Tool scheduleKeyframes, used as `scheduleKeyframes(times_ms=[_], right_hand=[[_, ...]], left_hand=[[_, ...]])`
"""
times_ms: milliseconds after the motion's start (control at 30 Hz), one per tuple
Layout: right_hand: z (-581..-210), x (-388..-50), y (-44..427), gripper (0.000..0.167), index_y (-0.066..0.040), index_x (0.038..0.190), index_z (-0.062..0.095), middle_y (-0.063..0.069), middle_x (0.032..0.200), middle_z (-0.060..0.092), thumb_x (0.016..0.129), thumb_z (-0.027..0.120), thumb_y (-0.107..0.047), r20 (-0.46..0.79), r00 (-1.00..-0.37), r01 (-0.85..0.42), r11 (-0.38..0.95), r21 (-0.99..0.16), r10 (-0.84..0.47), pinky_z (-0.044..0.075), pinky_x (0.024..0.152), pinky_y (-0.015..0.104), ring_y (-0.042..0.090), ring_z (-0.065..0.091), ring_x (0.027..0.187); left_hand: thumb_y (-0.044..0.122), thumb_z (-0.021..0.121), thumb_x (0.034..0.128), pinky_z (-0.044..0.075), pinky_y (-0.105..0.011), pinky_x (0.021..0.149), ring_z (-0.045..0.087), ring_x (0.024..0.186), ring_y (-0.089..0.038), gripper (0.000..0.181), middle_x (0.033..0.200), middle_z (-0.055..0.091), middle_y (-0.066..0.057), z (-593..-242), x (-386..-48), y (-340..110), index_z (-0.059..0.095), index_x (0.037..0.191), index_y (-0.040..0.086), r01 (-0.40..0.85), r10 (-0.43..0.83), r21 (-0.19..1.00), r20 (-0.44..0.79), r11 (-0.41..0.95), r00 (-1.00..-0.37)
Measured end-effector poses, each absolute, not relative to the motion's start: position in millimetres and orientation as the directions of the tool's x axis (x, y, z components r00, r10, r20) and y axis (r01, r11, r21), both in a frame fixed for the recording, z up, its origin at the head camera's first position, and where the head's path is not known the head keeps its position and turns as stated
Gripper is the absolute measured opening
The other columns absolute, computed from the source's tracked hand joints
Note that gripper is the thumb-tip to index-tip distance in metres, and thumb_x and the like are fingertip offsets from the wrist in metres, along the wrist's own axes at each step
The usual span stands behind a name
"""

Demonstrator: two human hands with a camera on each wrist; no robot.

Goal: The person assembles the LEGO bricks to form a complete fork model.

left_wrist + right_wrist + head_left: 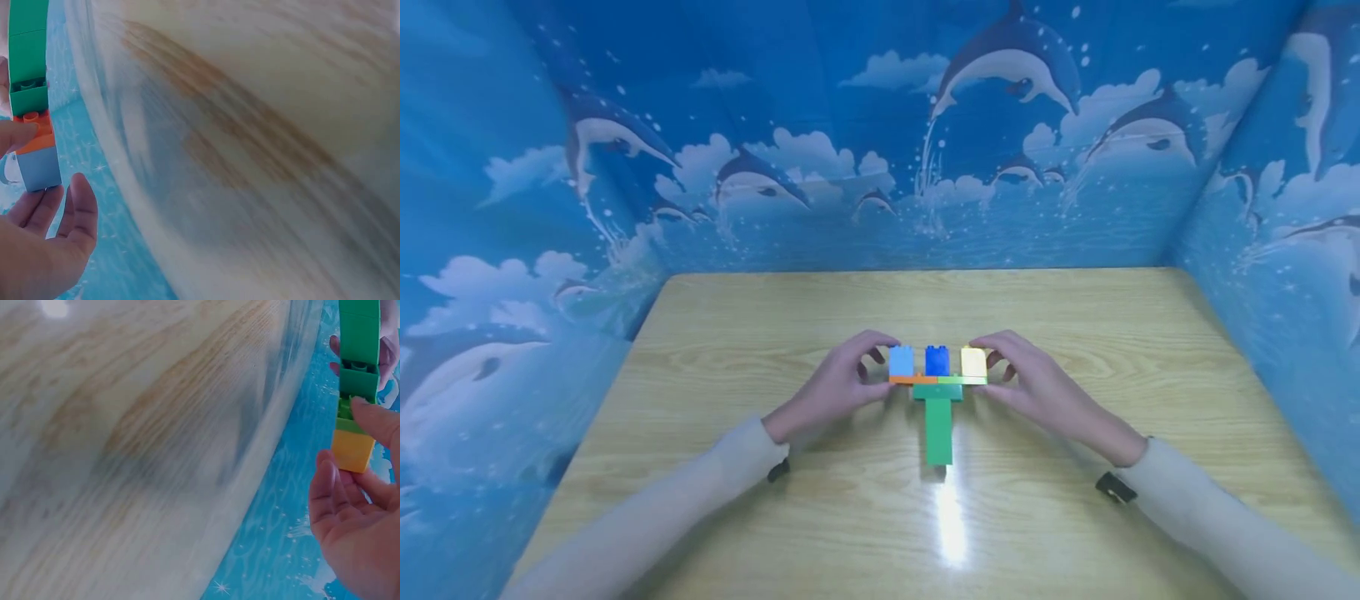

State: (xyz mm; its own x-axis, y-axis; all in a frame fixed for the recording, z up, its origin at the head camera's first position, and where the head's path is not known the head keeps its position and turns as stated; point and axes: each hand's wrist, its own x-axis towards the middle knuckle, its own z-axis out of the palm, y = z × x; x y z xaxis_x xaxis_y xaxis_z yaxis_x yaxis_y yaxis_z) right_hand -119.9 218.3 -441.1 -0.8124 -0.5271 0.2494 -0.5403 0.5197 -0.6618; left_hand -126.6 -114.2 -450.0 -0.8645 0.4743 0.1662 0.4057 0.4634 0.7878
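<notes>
Both hands hold a T-shaped toy-brick build. Its stem is a green column point(938, 432) under a darker green brick point(937, 392). Across this lie an orange plate point(913, 380) and a light green plate point(973, 381). Along the crossbar sit a light blue brick point(902, 362), a dark blue brick point(937, 362) and a yellow brick point(973, 362). My left hand point(842, 379) pinches the light blue end, its thumb at the orange plate point(37, 140). My right hand point(1033, 375) pinches the yellow end, thumb on the light green plate point(345, 424).
The wooden table point(760, 317) spreads around the build, with a bright reflection in front of it. Blue dolphin-print cloth point(850, 225) rises behind the table and on both sides. A dark strap piece point(1116, 487) shows at the right cuff.
</notes>
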Motion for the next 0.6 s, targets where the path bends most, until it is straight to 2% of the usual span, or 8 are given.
scheduleKeyframes(times_ms=[267,433,600], right_hand=[[-449.3,-127.2,212.4,0.059,0.003,0.144,0.06,0.016,0.128,0.07,0.092,0.086,0.0,0.055,-0.882,-0.354,0.581,-0.733,-0.468,0.064,0.084,0.033,0.025,0.073,0.102],[-454.4,-132.5,213.5,0.059,0.003,0.145,0.06,0.012,0.119,0.072,0.092,0.086,-0.003,-0.001,-0.879,-0.325,0.6,-0.731,-0.477,0.064,0.082,0.035,0.022,0.071,0.097],[-460.4,-137.3,213.2,0.06,0.003,0.146,0.058,0.005,0.106,0.071,0.093,0.086,-0.005,-0.059,-0.865,-0.284,0.584,-0.76,-0.498,0.062,0.077,0.033,0.018,0.069,0.09]], left_hand=[[0.002,0.083,0.0946,0.059,-0.038,0.084,0.065,0.105,-0.025,0.052,0.136,0.066,0.0,-461.7,-137.8,-114.6,0.065,0.142,0.015,0.265,0.481,0.855,0.02,0.447,-0.877],[0.003,0.083,0.0927,0.056,-0.037,0.082,0.062,0.097,-0.021,0.049,0.131,0.068,-0.001,-465.5,-140.6,-111.6,0.066,0.137,0.014,0.222,0.472,0.846,-0.039,0.485,-0.881],[0.004,0.087,0.0897,0.052,-0.033,0.07,0.059,0.086,-0.019,0.05,0.123,0.068,-0.002,-467.4,-140.7,-108.9,0.069,0.135,0.012,0.151,0.417,0.832,-0.104,0.534,-0.903]])
